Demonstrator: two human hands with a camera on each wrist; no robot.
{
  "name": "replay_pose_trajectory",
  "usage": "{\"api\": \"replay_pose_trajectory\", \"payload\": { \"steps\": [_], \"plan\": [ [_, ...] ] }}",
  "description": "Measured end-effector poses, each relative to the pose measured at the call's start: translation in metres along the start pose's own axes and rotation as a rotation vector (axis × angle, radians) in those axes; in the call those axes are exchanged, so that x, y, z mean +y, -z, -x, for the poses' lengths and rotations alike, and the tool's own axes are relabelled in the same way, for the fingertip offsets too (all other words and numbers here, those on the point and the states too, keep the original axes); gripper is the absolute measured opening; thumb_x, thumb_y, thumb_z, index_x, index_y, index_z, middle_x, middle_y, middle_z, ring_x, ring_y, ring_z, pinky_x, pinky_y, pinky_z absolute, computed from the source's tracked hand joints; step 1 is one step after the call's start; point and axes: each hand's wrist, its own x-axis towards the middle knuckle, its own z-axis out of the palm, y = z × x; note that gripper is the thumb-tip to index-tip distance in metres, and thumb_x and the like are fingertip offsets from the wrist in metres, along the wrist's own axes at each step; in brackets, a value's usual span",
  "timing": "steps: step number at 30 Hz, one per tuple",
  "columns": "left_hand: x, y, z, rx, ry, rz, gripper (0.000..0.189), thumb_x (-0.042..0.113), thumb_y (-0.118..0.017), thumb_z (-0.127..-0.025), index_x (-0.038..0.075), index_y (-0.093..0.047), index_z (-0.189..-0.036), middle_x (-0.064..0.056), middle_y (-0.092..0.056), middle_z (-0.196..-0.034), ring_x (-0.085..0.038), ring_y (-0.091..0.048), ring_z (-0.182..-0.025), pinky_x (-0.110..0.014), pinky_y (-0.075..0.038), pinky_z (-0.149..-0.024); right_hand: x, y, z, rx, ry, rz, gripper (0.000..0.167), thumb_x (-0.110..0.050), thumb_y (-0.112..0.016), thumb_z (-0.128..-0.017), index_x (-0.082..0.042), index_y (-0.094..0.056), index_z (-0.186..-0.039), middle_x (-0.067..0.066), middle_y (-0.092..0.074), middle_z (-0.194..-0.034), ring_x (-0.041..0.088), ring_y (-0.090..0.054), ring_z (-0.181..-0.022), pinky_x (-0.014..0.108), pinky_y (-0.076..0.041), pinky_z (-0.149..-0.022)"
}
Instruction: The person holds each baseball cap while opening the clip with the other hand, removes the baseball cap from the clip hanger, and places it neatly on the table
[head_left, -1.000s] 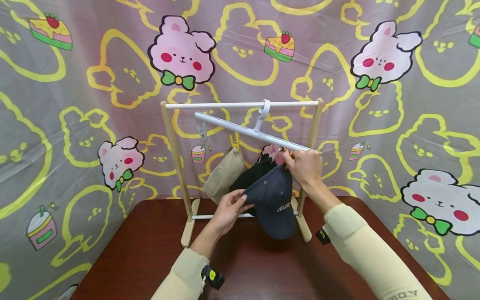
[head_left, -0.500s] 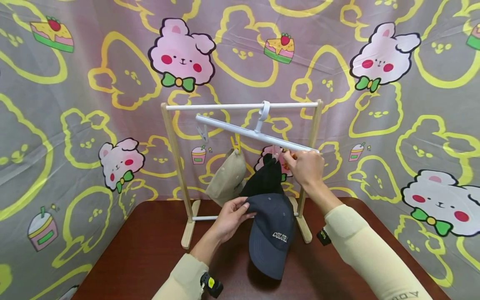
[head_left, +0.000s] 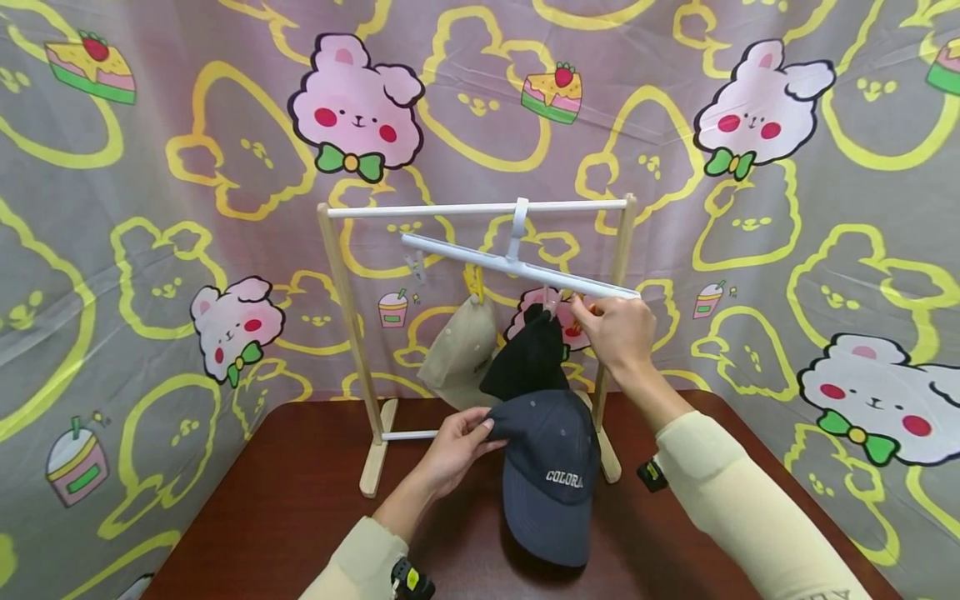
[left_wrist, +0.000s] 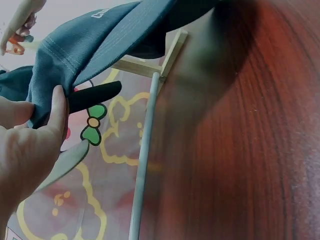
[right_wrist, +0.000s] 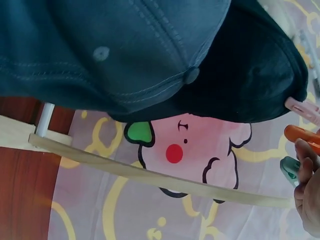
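Note:
My left hand [head_left: 453,450] pinches the edge of a navy baseball cap [head_left: 551,442], held low in front of the rack with its brim pointing down. Up at the right end of a white hanger [head_left: 517,267], my right hand [head_left: 621,329] grips an orange clothespin [right_wrist: 302,136]. Beside its fingers is a green clothespin [right_wrist: 290,169]. From the same hanger hang a black cap [head_left: 528,358] in a pink clothespin [right_wrist: 302,109] and a beige cap [head_left: 459,342] in a yellow clothespin [head_left: 474,282]. The hanger tilts down to the right.
A rack with wooden posts [head_left: 345,317] and a white top rod [head_left: 427,211] stands on the dark red wooden table [head_left: 285,500]. At the hanger's left end dangles a pale clothespin [head_left: 417,265]. Behind everything hangs a patterned curtain [head_left: 247,200].
The navy cap has come down from beside my right hand with my left hand holding its edge, uncovering the black cap. My right hand stays at the hanger's end, and the hanger's tilt has eased slightly.

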Motion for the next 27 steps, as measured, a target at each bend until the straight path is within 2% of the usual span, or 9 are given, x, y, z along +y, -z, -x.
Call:
{"api": "replay_pose_trajectory", "payload": {
  "steps": [8,13,19,22,27],
  "plan": [
    [-0.003,-0.002,0.004,-0.014,0.022,-0.024,0.03,-0.002,-0.048,-0.107,-0.016,-0.054,-0.132,-0.018,-0.064,-0.125,-0.02,-0.067,-0.112,-0.046,-0.055,-0.101,-0.001,0.002,0.002,-0.007,0.036,-0.075,0.04,-0.03,-0.077,-0.091,-0.012,-0.073,-0.056,0.001,-0.06,-0.049,0.028,-0.054,-0.049,0.033,-0.03,-0.043],
    [-0.003,-0.003,0.007,-0.043,0.034,-0.042,0.03,-0.001,-0.048,-0.107,-0.017,-0.054,-0.131,-0.018,-0.065,-0.122,-0.02,-0.068,-0.109,-0.045,-0.057,-0.099,0.004,0.004,0.003,-0.034,0.023,-0.099,0.036,-0.029,-0.076,-0.093,-0.01,-0.078,-0.061,0.002,-0.062,-0.051,0.024,-0.051,-0.047,0.033,-0.031,-0.042],
    [-0.006,-0.005,0.012,-0.072,0.093,-0.075,0.029,-0.002,-0.048,-0.106,-0.016,-0.055,-0.131,-0.019,-0.066,-0.12,-0.019,-0.068,-0.106,-0.054,-0.052,-0.102,0.01,0.008,0.001,-0.051,0.015,-0.137,0.036,-0.023,-0.074,-0.093,-0.013,-0.077,-0.058,-0.001,-0.065,-0.052,0.018,-0.049,-0.044,0.032,-0.029,-0.039],
    [-0.008,-0.008,0.014,-0.111,0.117,-0.113,0.028,-0.002,-0.049,-0.106,-0.015,-0.056,-0.13,-0.018,-0.065,-0.119,-0.021,-0.067,-0.105,-0.059,-0.05,-0.102,0.012,0.009,0.0,-0.042,0.015,-0.149,0.036,-0.019,-0.071,-0.091,-0.016,-0.076,-0.056,-0.003,-0.061,-0.048,0.015,-0.046,-0.041,0.032,-0.028,-0.038],
    [-0.006,-0.014,0.016,-0.168,0.147,-0.171,0.024,-0.003,-0.052,-0.104,-0.014,-0.06,-0.124,-0.016,-0.066,-0.113,-0.023,-0.069,-0.098,-0.061,-0.052,-0.099,0.015,0.01,-0.001,-0.051,-0.001,-0.156,0.035,-0.02,-0.073,-0.09,-0.017,-0.075,-0.056,-0.004,-0.057,-0.046,0.013,-0.045,-0.041,0.03,-0.027,-0.038]
  ]
}}
